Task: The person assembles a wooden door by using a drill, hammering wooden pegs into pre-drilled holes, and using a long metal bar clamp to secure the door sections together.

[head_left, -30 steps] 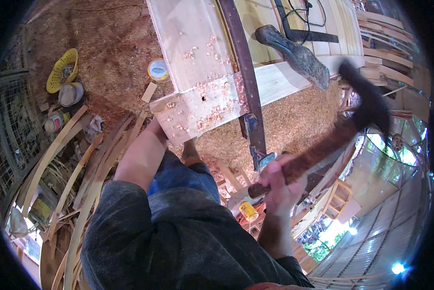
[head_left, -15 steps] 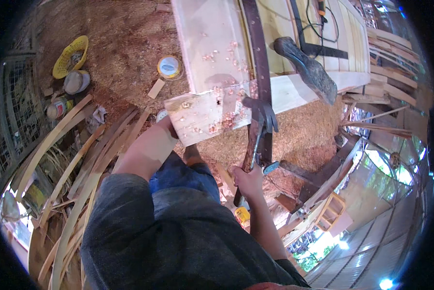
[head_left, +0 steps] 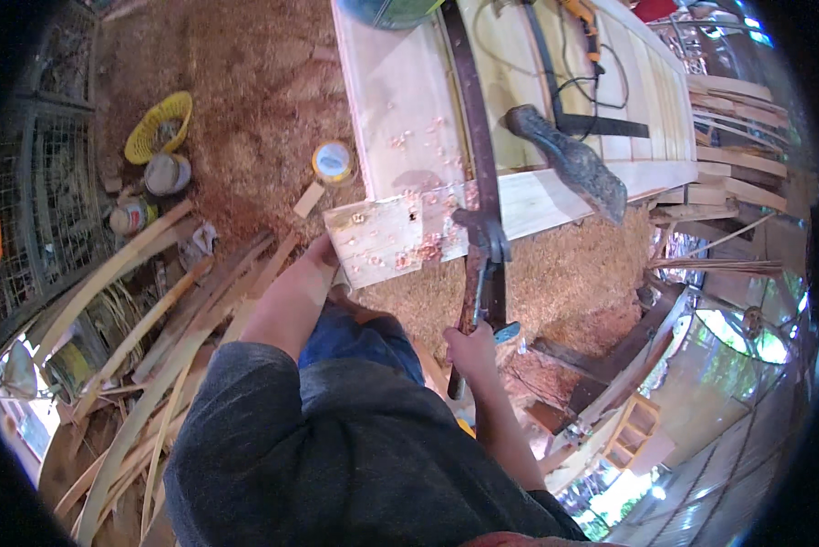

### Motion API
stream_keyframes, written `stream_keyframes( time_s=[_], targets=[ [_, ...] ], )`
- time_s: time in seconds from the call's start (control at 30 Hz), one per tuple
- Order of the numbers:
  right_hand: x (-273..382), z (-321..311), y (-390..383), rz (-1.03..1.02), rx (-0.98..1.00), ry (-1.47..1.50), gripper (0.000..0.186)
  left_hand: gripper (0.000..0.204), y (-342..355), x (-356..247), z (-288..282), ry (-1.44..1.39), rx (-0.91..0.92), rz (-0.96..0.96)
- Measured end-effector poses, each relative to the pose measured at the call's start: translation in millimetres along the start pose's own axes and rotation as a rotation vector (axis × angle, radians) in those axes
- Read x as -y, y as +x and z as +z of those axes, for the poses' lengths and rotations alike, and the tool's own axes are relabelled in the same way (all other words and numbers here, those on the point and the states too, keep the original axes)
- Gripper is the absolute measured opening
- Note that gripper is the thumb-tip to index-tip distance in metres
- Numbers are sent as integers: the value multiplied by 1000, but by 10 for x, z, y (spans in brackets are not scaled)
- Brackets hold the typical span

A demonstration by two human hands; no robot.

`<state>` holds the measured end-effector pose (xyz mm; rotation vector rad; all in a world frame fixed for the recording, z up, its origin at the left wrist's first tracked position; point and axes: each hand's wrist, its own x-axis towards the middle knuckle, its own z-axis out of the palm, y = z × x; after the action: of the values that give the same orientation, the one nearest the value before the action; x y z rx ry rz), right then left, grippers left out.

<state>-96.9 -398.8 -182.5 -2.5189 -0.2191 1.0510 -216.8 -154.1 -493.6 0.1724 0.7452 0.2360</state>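
Observation:
My right hand (head_left: pixel 471 351) is wrapped round the handle of a claw hammer (head_left: pixel 484 235). The hammer's head rests by a long dark metal bar (head_left: pixel 468 100), which crosses the pale wooden panel (head_left: pixel 400 91). At the left end of the board (head_left: pixel 382 239) along the panel's near edge is my left hand (head_left: pixel 323 253); its fingers are hidden by the board. Reddish wood shavings (head_left: pixel 430 246) lie around a small dark hole in that board. A dark, worn, elongated block (head_left: pixel 569 164) lies across the panel to the right.
An orange-handled corded tool (head_left: pixel 592 41) and a dark metal square (head_left: pixel 601 125) lie on the panel. On the shavings-covered ground at left are a yellow basket (head_left: pixel 159 128), cans (head_left: pixel 166 173) and a tape roll (head_left: pixel 334 161). Curved wood strips (head_left: pixel 145 401) pile up at lower left.
The view has shifted, so the panel sits slightly lower, and a green rounded object has come in at the top edge. Both hands keep about the same places on the board and hammer.

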Motion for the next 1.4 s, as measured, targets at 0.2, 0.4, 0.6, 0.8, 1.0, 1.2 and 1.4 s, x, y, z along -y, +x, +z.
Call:
stream_keyframes(
  time_s=[0.2,0.4,0.6,0.8,1.0,1.2,1.4],
  targets=[
    [-411,48,364,-182,33,-11,16,35,-973,-182,-1254,1348,-614,173],
    [-123,-40,229,-270,8,-117,32,27,-2341,-1138,-907,793,-890,448],
    [33,-67,107,-217,-21,-102,31,29,-2552,-2342,701,720,-743,830],
    [75,85,36,-151,-49,-116,30,16,-2333,-3591,2252,1009,-529,1204],
    [551,315,-233,76,-146,-65,34,23,-1538,-5008,3573,955,-126,1493],
    [686,588,-440,380,-204,60,27,23,-991,-5436,4350,1349,337,1234],
    [1087,607,-574,523,-174,46,26,16,-494,-5296,4755,2647,885,890]
  ],
)
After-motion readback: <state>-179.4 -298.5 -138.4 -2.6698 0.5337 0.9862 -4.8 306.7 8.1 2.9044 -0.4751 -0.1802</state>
